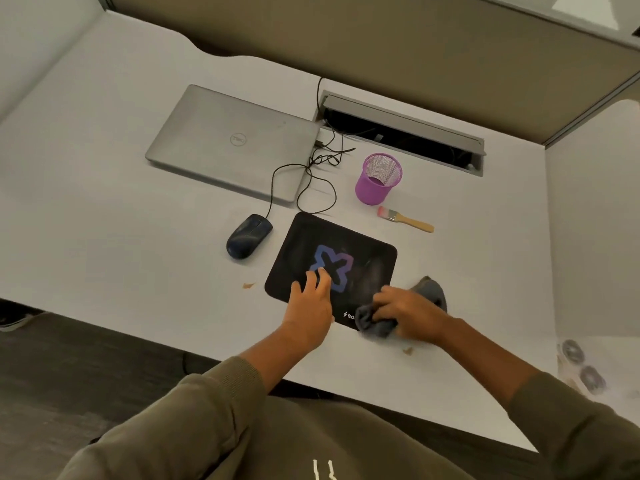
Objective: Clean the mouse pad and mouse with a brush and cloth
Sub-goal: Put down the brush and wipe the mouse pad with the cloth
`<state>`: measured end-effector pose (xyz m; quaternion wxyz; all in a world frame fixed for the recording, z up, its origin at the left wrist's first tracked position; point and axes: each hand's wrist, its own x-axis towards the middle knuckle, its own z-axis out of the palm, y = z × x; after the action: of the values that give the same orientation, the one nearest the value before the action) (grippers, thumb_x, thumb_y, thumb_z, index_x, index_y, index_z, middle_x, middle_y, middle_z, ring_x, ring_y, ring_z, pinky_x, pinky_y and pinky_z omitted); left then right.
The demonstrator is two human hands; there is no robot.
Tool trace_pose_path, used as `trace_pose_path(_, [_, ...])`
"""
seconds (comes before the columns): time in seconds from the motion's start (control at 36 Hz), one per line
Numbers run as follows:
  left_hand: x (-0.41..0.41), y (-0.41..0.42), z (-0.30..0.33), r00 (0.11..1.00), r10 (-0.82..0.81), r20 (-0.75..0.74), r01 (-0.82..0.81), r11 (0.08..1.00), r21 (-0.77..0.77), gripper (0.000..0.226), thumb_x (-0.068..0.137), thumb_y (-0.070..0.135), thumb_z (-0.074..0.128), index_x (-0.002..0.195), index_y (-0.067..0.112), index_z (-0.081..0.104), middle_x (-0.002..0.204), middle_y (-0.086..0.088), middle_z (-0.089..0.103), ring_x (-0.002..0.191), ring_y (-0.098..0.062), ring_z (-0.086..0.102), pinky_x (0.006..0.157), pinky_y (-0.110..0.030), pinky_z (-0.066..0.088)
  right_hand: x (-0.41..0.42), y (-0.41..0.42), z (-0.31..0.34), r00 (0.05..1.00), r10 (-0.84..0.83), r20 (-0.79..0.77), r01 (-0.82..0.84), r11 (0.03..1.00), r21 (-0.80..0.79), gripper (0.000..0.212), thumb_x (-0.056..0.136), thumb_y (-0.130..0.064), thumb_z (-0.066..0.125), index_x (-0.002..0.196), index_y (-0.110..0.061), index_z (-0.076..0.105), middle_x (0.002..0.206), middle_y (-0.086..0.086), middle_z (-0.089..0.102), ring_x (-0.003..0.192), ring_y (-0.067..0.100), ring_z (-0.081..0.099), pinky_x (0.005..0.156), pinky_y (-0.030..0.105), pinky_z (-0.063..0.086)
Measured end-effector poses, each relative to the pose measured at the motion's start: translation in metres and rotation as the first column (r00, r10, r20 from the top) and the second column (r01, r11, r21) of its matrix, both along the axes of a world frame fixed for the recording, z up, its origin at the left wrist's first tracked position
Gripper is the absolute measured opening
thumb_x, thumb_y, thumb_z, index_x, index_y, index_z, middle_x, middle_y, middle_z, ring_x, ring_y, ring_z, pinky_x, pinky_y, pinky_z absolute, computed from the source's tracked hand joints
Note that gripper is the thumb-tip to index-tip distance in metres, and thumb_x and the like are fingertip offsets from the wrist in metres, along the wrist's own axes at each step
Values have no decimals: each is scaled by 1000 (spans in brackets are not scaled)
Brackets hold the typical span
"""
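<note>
The right hand (pixel 408 315) is bunched around a crumpled grey cloth (pixel 375 320), fingers curled over it and pressing it onto the near right corner of the black mouse pad (pixel 367 252), where part of a white logo shows beside the cloth. One end of the cloth sticks out past the hand over the pad's right edge. The left hand (pixel 311 303) lies flat on the near left part of the pad, fingers spread and reaching toward the blue and purple cross printed at its centre, apparently pinning the pad so it does not slide. The step in hand looks like wiping the pad with the cloth. To do it well, the left hand should hold firm pressure while the cloth moves in overlapping strokes from the corner across the surface, then the holding hand should shift so the covered patch gets wiped too. Left of the pad, off it and near its far corner, sits the dark blue wired mouse (pixel 248 236), its cable looping back toward a closed silver laptop (pixel 235 142). The small wooden-handled brush (pixel 405 219) lies on the white desk (pixel 121 237) just beyond the pad's far right corner, near a purple mesh pen cup (pixel 378 179). A few brown crumbs (pixel 248 285) lie on the desk beside the pad and will likely need sweeping.
</note>
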<state>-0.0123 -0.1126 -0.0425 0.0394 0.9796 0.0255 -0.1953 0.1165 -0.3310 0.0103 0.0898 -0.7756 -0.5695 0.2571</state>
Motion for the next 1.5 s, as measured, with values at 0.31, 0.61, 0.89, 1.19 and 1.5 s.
trace_pose_path(0.31, [1,-2,1,1000,-18,5,17,999,39,75,99,55,57,156,10,36,163,-19,16,148,-43,23,112,-56,40,7,-7,0,992,-120,40,120,993,3,16,91,-8,71,103,-11,82,96,6,69,88,24,58,74,39,52])
trace_pose_path(0.61, [2,-4,1,1000,-14,1,14,999,53,78,98,55,59,155,9,35,163,-18,14,147,-43,23,111,-56,41,7,-2,2,987,-154,43,153,988,30,15,89,-6,75,101,-11,82,93,4,69,88,23,59,75,39,53])
trace_pose_path(0.89, [2,-3,3,1000,12,-1,-12,1000,20,81,97,55,61,157,11,29,162,-17,16,148,-40,25,113,-53,41,35,-2,10,952,-292,90,298,953,-59,16,90,-11,68,99,-11,81,99,6,68,95,25,59,80,35,48])
trace_pose_path(1.19, [1,-1,1,1000,2,14,-3,1000,16,81,96,57,61,156,9,33,162,-17,15,147,-40,23,111,-54,41,2,35,-5,988,-154,-8,154,988,-29,35,85,-2,72,116,-17,76,113,0,66,102,18,54,87,32,51])
trace_pose_path(1.5, [2,-2,3,1000,14,-1,-14,1000,10,79,95,55,63,155,10,37,161,-16,17,146,-39,24,111,-55,40,16,40,-10,966,-257,12,257,966,13,43,81,5,71,120,-10,75,122,4,66,111,22,54,92,33,48])
